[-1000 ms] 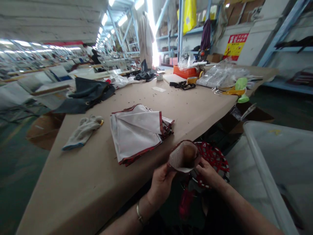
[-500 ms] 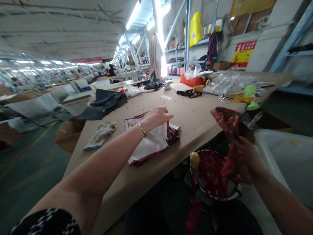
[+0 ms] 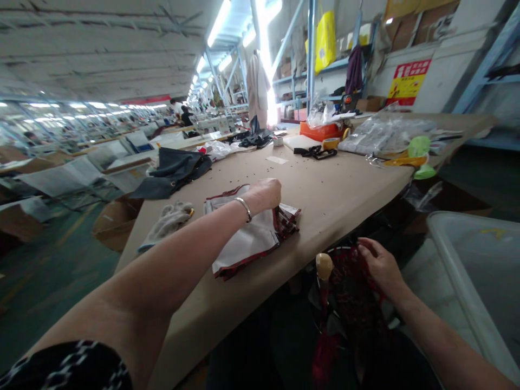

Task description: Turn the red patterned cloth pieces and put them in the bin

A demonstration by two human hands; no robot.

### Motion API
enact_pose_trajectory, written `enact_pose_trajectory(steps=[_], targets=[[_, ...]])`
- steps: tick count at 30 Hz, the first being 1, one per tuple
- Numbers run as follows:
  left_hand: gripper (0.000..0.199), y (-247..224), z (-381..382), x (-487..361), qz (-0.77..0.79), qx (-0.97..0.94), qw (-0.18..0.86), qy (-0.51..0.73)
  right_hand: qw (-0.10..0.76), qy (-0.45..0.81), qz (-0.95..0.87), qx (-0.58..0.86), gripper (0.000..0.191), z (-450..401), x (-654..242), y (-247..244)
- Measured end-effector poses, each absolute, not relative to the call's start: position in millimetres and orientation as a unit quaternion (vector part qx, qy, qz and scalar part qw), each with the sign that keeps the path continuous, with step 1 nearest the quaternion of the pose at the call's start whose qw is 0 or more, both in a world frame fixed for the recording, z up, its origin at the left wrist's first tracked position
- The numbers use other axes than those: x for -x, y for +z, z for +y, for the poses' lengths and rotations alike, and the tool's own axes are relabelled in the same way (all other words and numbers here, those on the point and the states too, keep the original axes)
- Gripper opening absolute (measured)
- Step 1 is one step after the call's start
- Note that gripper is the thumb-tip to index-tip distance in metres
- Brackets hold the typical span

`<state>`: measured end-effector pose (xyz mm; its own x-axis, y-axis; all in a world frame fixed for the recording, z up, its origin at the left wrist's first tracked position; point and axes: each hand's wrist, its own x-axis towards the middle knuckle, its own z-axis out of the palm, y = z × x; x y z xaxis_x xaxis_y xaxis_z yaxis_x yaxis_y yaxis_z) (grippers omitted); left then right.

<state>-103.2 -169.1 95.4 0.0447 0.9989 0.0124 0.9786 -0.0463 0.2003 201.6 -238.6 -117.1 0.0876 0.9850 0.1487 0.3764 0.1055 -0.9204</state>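
On the table lies a stack of white fabric pieces [image 3: 247, 244] with dark red edging; patterned red cloth shows at its right end. My left hand [image 3: 266, 193], a bracelet at the wrist, is closed at the top right edge of the stack, fingertips pointing down and mostly hidden behind the hand. Below the table edge, my right hand [image 3: 379, 265] pinches the top of a dark red patterned fabric piece [image 3: 353, 292]. That piece hangs in front of a round frame with red strips, covering most of it. A rounded tan knob [image 3: 324, 266] stands beside the frame.
A grey knit glove [image 3: 168, 222] and dark folded cloth [image 3: 170, 173] lie on the left. Black straps [image 3: 314, 152], an orange tray [image 3: 320, 130] and clear plastic bags [image 3: 382, 135] are farther back. A whitish plastic bin [image 3: 450, 254] stands at right.
My left hand has closed at the stack's edge, its fingers now curled down. My right hand has swung down and left, bringing the dark red fabric piece from beside the round frame to in front of it.
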Motion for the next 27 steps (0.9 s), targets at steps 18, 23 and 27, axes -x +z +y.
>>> enact_pose_trajectory(steps=[18, 23, 27], targets=[[0.020, 73, -379, 141, 0.571, -0.768, -0.127, 0.261, 0.318, 0.053, -0.891, 0.319, 0.028, -289, -6, 31], [0.014, 38, -411, 139, 0.566, -0.736, -0.097, 0.359, 0.306, 0.039, -0.860, 0.406, 0.042, -304, -63, 32], [0.012, -4, -417, 118, 0.631, -0.629, 0.142, 0.432, 0.352, 0.092, -0.848, 0.386, 0.042, -348, -105, -2]])
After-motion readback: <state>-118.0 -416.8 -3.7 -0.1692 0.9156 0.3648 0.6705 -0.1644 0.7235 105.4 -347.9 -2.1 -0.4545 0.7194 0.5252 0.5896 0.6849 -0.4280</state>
